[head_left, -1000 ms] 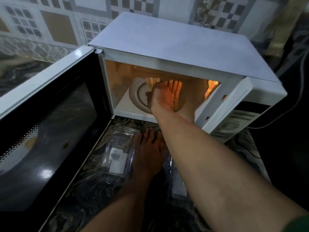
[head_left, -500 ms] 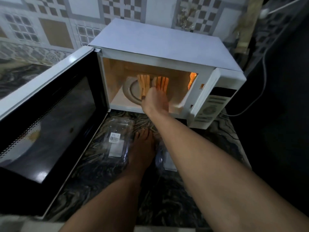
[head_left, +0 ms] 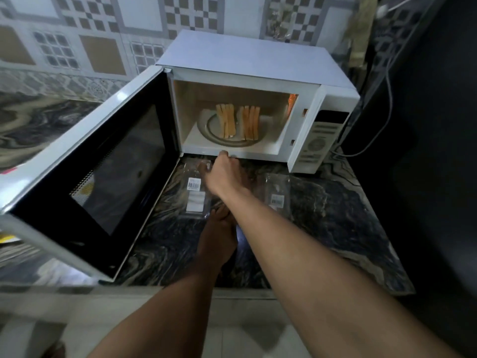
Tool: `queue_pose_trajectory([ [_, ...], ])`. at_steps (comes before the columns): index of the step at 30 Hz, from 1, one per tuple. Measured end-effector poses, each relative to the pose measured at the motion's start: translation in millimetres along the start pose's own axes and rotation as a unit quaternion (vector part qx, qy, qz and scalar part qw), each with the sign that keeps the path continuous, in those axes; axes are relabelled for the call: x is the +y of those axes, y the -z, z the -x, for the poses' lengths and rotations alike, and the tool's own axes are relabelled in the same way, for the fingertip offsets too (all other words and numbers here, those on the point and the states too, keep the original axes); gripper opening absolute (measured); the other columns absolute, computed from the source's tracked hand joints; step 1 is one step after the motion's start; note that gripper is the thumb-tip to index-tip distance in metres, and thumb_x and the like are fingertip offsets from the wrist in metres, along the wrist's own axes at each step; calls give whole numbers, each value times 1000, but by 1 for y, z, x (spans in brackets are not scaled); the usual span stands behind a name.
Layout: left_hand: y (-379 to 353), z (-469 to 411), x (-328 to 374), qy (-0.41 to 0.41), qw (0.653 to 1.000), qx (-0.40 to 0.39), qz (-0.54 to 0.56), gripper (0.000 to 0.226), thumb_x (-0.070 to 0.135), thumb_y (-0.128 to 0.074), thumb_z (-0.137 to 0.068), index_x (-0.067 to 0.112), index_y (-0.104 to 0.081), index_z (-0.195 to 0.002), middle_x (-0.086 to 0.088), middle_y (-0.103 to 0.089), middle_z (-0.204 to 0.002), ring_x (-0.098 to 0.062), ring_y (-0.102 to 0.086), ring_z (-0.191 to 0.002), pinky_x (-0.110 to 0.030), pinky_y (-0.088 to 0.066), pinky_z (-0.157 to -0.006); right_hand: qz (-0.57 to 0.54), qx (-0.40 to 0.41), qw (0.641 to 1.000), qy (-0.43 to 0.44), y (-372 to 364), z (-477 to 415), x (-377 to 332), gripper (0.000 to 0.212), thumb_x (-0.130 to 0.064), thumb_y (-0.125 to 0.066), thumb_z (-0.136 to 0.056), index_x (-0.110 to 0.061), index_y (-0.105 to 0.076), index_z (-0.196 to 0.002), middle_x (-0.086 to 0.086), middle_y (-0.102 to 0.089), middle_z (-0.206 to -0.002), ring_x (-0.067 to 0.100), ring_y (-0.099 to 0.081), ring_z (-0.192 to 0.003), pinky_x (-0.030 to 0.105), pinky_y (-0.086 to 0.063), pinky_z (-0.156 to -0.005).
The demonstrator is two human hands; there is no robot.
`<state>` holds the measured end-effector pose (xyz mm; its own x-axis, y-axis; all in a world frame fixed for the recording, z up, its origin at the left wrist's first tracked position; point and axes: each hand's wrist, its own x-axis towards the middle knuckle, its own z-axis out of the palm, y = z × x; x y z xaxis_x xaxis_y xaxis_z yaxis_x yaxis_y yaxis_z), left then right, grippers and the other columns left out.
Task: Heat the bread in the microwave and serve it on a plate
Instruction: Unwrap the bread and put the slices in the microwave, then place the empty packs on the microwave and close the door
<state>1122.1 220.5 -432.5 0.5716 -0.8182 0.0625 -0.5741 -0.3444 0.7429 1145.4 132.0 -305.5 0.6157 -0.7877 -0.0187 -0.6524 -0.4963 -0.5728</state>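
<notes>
Right hand hangs just outside the open microwave, its back turned up and its knuckles toward the lower lip of the cavity. The fingers are loosely bent, one fingertip is at the lip itself, and nothing shows in their grasp. The right forearm stretches long and nearly straight from the lower right corner, wrist level, crossing above the other hand.

Left hand lies nearer the body, palm down on the dark marbled countertop, fingers relaxed and pointing toward the microwave. It holds nothing, and its far edge is hidden under the right forearm.

Beyond the right hand, inside the cavity, the bread slices stand on edge on the glass turntable in two groups side by side, with a narrow gap between them. No hand touches them.

To the left of both hands the microwave door is swung wide open, its dark window facing the arms. To the right of the right hand, the control panel sits beside the cavity.

Under and just left of the right hand, a clear plastic package with a barcode label lies flat on the countertop, near the left hand's fingertips. A second clear package lies on the other side of the right forearm.
</notes>
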Motion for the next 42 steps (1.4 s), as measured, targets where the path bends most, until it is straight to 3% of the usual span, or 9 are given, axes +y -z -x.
queue_pose_trajectory([
  [4, 13, 23, -12, -19, 999, 37, 33, 26, 0, -65, -83, 16, -73, -101, -12, -72, -109, -30, -66, -104, -34, -53, -87, -27, -25, 999, -13, -22, 21, 0, 46, -43, -69, -89, -4, -61, -112, 19, -60, -119, 38, -59, -110, 39, -50, -83],
  [9, 26, 32, -36, -49, 989, 104, -91, 18, 10, -52, -69, 18, -67, -64, -1, -71, -74, -25, -65, -75, -33, -42, -75, -38, -62, 997, -41, -39, 29, 8, 61, -25, -71, -88, -7, -42, -139, 21, -49, -135, 37, -50, -124, 36, -47, -98],
  [14, 34, 36, -44, 69, 959, 274, -21, 6, -5, -54, -78, 0, -58, -81, -20, -56, -85, -36, -53, -78, -33, -35, -71, -36, -73, 994, -67, -52, 34, 16, 65, -10, -67, -88, -7, -34, -144, 22, -45, -138, 39, -51, -123, 37, -48, -99],
  [17, 45, 23, -25, 133, 933, 328, 55, 13, -3, -52, -86, -8, -51, -98, -31, -54, -100, -43, -53, -89, -34, -35, -79, -33, -62, 995, -69, -58, 39, 24, 47, -7, -67, -88, -1, -50, -131, 21, -58, -129, 38, -59, -116, 34, -51, -92],
  [22, 69, 2, -17, 300, 926, 218, 65, 32, 22, -55, -97, -1, -60, -118, -32, -64, -116, -45, -61, -110, -42, -46, -90, -54, -65, 992, -95, -61, 41, 31, 25, -7, -64, -89, 2, -66, -112, 21, -68, -117, 34, -64, -110, 29, -50, -83],
  [27, 77, -4, -22, 329, 924, 172, 88, 31, 29, -63, -93, 6, -73, -112, -26, -69, -114, -41, -63, -110, -39, -50, -92, -81, -71, 984, -141, -59, 42, 32, 23, -9, -64, -88, -2, -71, -109, 18, -69, -115, 31, -66, -108, 21, -42, -74],
  [32, 84, -8, -25, 361, 916, 155, 83, 33, 28, -72, -84, 5, -75, -107, -22, -71, -112, -36, -66, -109, -33, -51, -88, -118, -57, 971, -202, -62, 46, 37, 25, -12, -65, -85, -3, -70, -108, 17, -69, -115, 30, -67, -107, 23, -48, -81],
  [36, 85, -9, -27, 363, 917, 149, 72, 33, 27, -75, -81, 6, -77, -106, -21, -72, -111, -35, -66, -109, -33, -51, -89, -115, -44, 970, -210, -62, 48, 38, 24, -10, -66, -84, -1, -68, -106, 18, -68, -117, 32, -66, -109, 30, -53, -89],
  [42, 83, -10, -22, 348, 927, 139, 32, 34, 32, -70, -86, 7, -76, -108, -23, -71, -113, -38, -65, -111, -36, -51, -92, -73, -38, 980, -182, -51, 53, 36, 22, -12, -67, -87, -3, -69, -107, 17, -68, -116, 31, -65, -109, 26, -49, -83],
])
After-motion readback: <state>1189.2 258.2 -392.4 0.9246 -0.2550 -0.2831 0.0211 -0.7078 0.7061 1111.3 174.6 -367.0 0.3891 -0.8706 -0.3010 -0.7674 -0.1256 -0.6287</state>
